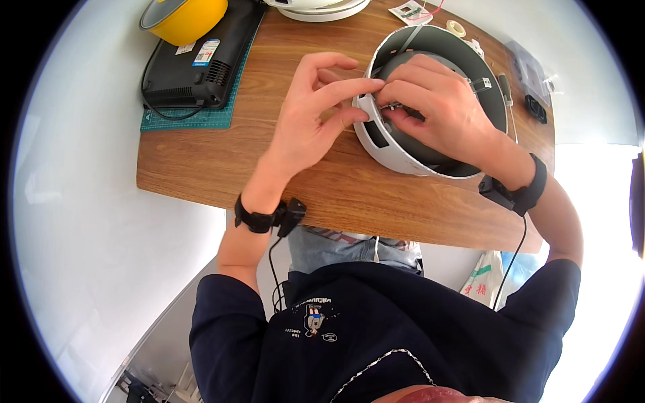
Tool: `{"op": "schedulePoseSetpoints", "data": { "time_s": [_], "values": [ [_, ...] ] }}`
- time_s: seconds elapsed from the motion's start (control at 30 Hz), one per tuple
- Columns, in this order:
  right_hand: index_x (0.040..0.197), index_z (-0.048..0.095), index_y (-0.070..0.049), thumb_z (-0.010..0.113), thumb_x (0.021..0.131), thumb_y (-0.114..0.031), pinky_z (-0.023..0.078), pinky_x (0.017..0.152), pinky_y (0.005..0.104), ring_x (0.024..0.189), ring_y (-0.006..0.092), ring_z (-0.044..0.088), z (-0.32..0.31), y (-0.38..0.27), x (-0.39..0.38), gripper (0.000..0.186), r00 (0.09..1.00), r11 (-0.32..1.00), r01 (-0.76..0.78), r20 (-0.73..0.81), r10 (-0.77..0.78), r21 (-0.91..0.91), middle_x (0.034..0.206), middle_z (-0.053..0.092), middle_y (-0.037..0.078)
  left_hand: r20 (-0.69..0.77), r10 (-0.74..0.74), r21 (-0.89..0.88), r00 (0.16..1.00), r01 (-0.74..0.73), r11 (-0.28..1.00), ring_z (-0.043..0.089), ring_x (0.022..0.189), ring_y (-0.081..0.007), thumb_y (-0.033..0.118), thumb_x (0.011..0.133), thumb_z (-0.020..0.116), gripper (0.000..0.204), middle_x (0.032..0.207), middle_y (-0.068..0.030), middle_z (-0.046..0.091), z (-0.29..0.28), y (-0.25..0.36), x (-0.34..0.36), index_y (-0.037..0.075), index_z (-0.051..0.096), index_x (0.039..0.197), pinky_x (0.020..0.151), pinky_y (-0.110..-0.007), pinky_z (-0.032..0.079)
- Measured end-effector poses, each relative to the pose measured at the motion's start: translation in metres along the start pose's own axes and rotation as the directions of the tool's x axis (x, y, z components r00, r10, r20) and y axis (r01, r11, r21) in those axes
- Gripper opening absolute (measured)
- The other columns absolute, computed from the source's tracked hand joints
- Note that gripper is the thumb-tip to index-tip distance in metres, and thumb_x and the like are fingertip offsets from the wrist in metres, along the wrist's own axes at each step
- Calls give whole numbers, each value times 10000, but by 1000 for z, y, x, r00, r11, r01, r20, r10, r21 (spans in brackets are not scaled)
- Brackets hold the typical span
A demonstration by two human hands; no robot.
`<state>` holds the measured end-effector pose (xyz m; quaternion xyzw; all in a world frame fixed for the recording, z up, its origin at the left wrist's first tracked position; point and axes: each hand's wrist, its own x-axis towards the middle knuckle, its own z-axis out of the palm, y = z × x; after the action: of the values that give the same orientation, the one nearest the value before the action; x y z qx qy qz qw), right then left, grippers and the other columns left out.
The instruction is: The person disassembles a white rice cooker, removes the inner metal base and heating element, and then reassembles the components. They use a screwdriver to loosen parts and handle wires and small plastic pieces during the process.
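A round white appliance shell (396, 151) with a dark grey inside lies on the wooden table (269, 168). My right hand (437, 107) reaches inside it, fingers curled against the near-left wall around a small metal part (390, 106). My left hand (316, 114) rests on the outside of the rim at the same spot, index finger and thumb pinching at that metal part. Both wrists wear black bands with cables.
A black flat device (198, 64) lies on a green cutting mat (188, 117) at the table's far left, with a yellow pot (185, 17) on it. A white round base (322, 8) sits at the far edge. Small parts, a tape roll (456, 27) and a plastic bag (531, 67) lie at the right.
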<state>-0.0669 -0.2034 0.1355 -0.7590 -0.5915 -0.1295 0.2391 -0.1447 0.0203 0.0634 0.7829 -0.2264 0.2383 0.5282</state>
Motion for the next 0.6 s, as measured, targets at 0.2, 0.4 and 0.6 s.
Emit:
{"op": "schedulePoseSetpoints", "data": {
  "time_s": [0.2,0.4,0.6],
  "values": [
    [977,706,-123,792,801,-52,568,777,387,902,260,663,-14,0,-5,209,1000,996,-13,-26,11,-83,947,681,22,260,102,94,960,-130,987,645,978,-199,-69,746,841,484,1268,-70,578,-18,-4,38,75,744,1198,819,-323,581],
    [1009,705,-127,775,822,-53,563,720,378,832,254,678,-23,-4,-11,212,999,981,8,-42,-16,-192,936,682,19,249,117,8,961,-123,992,638,955,-199,-153,723,810,409,1118,-68,546,-7,-8,47,40,687,1062,769,-311,586],
    [1112,674,-99,749,846,-8,588,719,360,810,256,717,-43,-5,-26,291,947,947,-321,-8,321,-26,942,715,52,156,114,-72,981,-104,992,627,880,-189,-233,713,756,399,1032,-63,537,-2,-22,44,40,633,977,687,-299,573]
  ]
}}
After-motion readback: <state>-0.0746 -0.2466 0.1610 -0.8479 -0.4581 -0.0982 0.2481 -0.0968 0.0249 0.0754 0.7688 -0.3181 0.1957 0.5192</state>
